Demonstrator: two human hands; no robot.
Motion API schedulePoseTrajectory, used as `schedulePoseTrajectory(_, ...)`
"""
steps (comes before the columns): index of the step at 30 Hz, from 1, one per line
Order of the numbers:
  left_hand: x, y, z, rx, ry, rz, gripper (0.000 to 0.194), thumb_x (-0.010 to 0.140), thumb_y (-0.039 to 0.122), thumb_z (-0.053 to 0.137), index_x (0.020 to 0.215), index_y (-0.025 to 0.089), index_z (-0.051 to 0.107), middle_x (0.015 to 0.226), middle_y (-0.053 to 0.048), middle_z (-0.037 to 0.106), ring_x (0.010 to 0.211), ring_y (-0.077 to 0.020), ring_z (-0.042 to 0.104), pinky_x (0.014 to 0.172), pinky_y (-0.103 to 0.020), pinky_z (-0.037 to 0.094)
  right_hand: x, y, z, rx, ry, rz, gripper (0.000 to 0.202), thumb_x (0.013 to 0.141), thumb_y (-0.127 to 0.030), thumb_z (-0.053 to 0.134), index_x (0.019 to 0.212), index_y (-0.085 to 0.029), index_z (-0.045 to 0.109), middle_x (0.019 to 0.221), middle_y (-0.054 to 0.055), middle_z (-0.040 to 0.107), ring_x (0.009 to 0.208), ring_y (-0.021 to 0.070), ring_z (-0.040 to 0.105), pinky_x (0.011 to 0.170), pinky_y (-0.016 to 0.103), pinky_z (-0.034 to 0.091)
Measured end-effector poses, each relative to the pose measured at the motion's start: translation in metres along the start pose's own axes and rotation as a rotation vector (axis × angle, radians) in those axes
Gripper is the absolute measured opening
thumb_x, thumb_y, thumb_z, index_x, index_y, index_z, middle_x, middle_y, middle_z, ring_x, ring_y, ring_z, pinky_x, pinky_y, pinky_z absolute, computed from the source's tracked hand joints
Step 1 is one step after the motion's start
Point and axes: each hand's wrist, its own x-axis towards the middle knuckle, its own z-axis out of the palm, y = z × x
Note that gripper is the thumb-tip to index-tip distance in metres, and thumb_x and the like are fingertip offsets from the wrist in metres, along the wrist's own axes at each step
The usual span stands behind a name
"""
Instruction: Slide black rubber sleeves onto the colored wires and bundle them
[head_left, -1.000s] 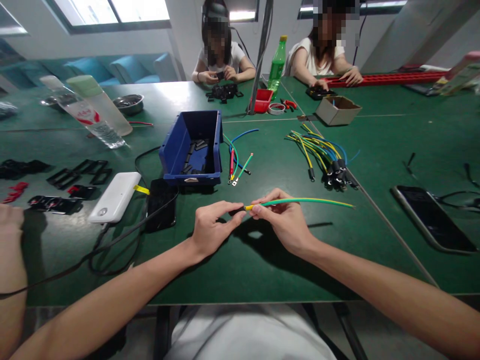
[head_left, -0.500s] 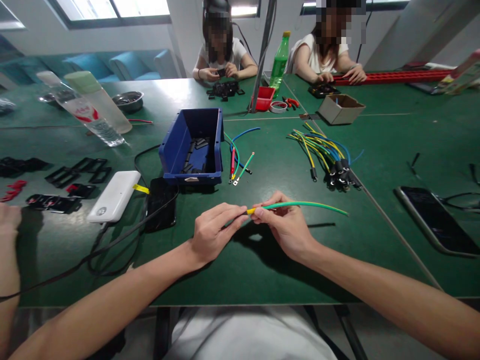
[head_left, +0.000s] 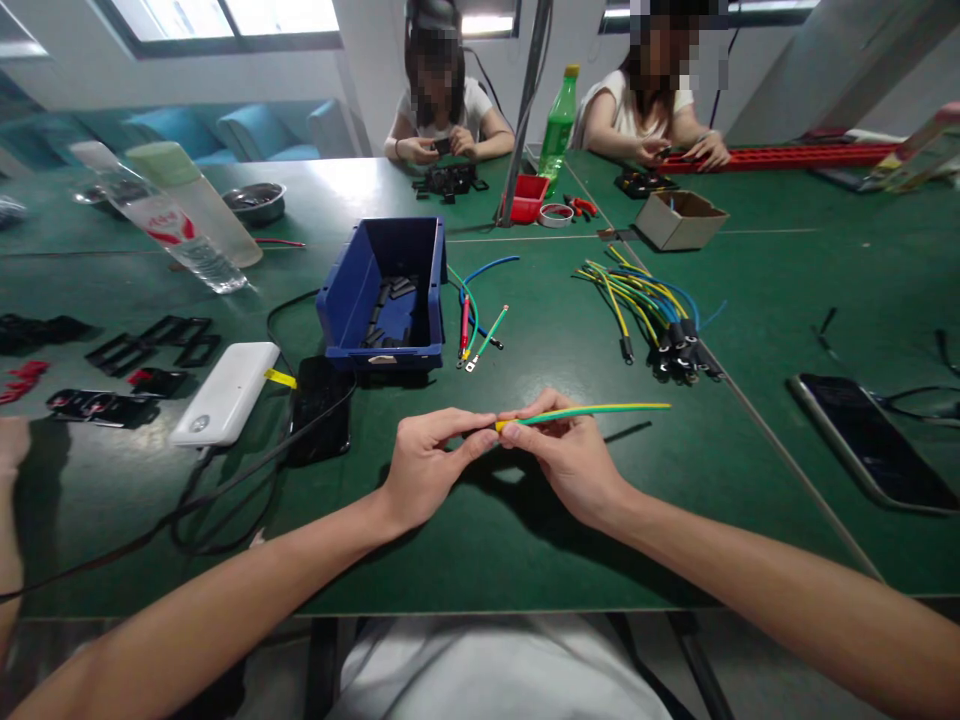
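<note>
A yellow-green wire [head_left: 615, 409] lies pinched in my right hand [head_left: 581, 455], its long end pointing right above the green table. My left hand [head_left: 427, 465] is closed at the wire's left end, thumb and fingers around a small dark sleeve that is mostly hidden by the fingertips. Both sets of fingertips nearly touch. Beyond my hands lie several loose wires [head_left: 480, 310] with metal lugs, beside a blue bin [head_left: 341, 300] holding black sleeves. To the right rests a bundle of yellow-green and blue wires [head_left: 637, 285] with black-sleeved ends.
A white power bank [head_left: 225, 393] with a cable and a black phone [head_left: 321, 410] lie left; another phone [head_left: 877, 435] lies right. Bottles [head_left: 187, 235] and black plastic frames [head_left: 154, 343] are farther left. Two people [head_left: 450, 120] work across the table. Another person's arm shows at the left edge.
The wire has turned in my fingers, so its yellow stripe shows more and its free end sits slightly higher and straighter. Both hands stay in nearly the same place.
</note>
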Motion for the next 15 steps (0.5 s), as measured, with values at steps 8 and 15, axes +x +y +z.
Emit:
schedulePoseTrajectory(8,0.003,-0.001,-0.002,0.174,-0.003,0.107,0.016,0.078,0.024,0.07,0.092,0.017,0.073,0.085,-0.006,0.074,0.072,-0.015,0.068,0.068,-0.024,0.054,0.004,0.001,-0.005,-0.053,0.038,-0.014,0.023,0.064,-0.026,0.082,0.073,-0.02,0.062,0.076,0.0,0.072,0.065,0.0125,0.062,0.064,0.026,0.048)
schedulePoseTrajectory(15,0.006,-0.002,-0.001,0.013,-0.023,-0.143,0.021,0.077,0.03,0.07,0.092,0.016,0.075,0.081,-0.006,0.075,0.067,-0.0165,0.068,0.061,-0.024,0.055,0.011,-0.009,-0.009,-0.157,0.007,-0.113,0.021,0.077,-0.04,0.07,0.079,-0.021,0.061,0.078,0.001,0.07,0.072,0.0149,0.066,0.064,0.027,0.052)
